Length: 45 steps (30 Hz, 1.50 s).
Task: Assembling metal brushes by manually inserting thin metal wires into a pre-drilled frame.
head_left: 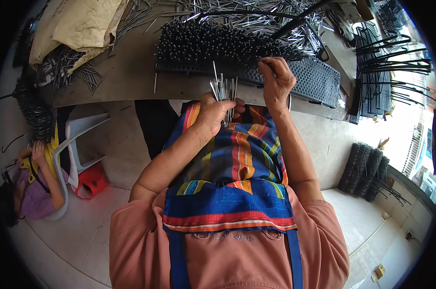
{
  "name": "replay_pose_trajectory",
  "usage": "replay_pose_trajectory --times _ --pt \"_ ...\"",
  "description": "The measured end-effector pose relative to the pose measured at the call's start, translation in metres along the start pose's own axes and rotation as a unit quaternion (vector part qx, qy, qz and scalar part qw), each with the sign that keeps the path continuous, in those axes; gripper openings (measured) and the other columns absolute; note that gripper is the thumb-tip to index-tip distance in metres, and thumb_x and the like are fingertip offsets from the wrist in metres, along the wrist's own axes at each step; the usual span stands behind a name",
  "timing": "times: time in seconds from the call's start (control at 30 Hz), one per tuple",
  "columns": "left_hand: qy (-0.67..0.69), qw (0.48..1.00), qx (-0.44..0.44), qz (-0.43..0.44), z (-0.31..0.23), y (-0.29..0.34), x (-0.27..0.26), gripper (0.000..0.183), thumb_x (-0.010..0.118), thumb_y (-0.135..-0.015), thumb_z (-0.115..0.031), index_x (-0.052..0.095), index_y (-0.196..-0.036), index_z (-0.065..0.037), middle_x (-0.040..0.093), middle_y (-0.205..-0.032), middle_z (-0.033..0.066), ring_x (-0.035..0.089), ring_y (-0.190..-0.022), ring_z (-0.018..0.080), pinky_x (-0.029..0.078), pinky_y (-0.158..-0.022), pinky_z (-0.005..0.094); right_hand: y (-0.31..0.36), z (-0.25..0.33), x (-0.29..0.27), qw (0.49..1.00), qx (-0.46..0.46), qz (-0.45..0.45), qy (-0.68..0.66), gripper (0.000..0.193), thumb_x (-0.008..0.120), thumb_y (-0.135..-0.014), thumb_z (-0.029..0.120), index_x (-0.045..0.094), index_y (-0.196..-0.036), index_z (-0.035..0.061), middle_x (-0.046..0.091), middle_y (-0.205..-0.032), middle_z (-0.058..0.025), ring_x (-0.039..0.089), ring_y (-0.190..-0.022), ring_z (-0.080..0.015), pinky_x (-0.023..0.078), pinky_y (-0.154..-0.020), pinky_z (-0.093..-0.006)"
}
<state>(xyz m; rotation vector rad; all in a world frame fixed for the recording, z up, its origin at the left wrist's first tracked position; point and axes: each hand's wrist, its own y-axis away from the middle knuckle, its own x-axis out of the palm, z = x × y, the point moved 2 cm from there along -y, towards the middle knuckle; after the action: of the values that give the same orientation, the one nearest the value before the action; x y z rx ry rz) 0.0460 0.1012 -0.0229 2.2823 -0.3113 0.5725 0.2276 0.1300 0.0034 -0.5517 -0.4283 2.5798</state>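
Observation:
My left hand [212,113] is wrapped round a bundle of thin silvery metal rods [221,90], which stand roughly upright just off the table's front edge. Above the near edge of a long black perforated rack [319,79], my right hand [278,81] is closed with fingertips pinched together. Whatever sits between those fingertips is too small or hidden to name. Many dark-tipped rods [203,43] stand upright in the rack's holes over its left and middle part. At its right end the holes show bare.
Loose metal rods [261,8] are heaped behind the rack. A torn tan sack [85,24] with more rods lies at far left. Black racks with long hooked handles [396,65] stand at right, others [362,168] on the floor. Another person [39,188] sits at left by a grey chair [64,149].

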Motion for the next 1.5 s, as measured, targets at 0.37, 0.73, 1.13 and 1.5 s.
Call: replay_pose_trajectory --times 0.37,0.73,1.13,1.5 --pt "0.005 1.0 0.007 0.005 0.001 -0.001 0.0 0.018 0.058 -0.081 0.009 0.066 -0.097 0.005 0.071 -0.086 0.016 0.071 -0.071 0.0243 0.058 -0.059 0.0327 -0.005 0.007 0.001 0.996 -0.012 0.033 0.087 0.011 0.073 -0.08 -0.004 0.071 -0.09 -0.0014 0.065 -0.079 -0.0033 0.062 -0.067 -0.0075 0.048 -0.06 -0.021" --pt "0.036 0.999 -0.014 0.017 0.001 -0.004 0.002 0.02 0.058 -0.08 0.009 0.066 -0.098 0.004 0.071 -0.086 0.0165 0.07 -0.071 0.0244 0.057 -0.059 0.0329 -0.003 0.007 0.01 0.983 -0.026 0.047 0.173 0.015 0.076 -0.075 -0.002 0.074 -0.09 0.003 0.063 -0.071 -0.0039 0.062 -0.063 -0.0101 0.047 -0.058 -0.0236" --pt "0.064 0.998 -0.024 0.011 0.003 -0.007 0.008 0.019 0.061 -0.081 0.008 0.066 -0.099 0.004 0.071 -0.086 0.0168 0.07 -0.07 0.0254 0.058 -0.061 0.0341 -0.003 0.006 0.004 0.961 -0.095 0.091 0.244 0.025 0.071 -0.082 0.005 0.071 -0.107 0.0096 0.065 -0.079 -0.0082 0.064 -0.064 -0.026 0.05 -0.057 -0.032" --pt "0.004 0.998 -0.022 0.064 -0.006 -0.001 0.021 0.023 0.062 -0.081 0.008 0.066 -0.103 0.003 0.071 -0.087 0.0162 0.072 -0.074 0.0251 0.06 -0.063 0.0338 0.029 -0.001 -0.015 0.946 0.258 0.18 -0.074 0.011 0.073 -0.081 0.009 0.067 -0.077 0.0003 0.062 -0.065 -0.0042 0.054 -0.056 -0.0085 0.041 -0.051 -0.0294"
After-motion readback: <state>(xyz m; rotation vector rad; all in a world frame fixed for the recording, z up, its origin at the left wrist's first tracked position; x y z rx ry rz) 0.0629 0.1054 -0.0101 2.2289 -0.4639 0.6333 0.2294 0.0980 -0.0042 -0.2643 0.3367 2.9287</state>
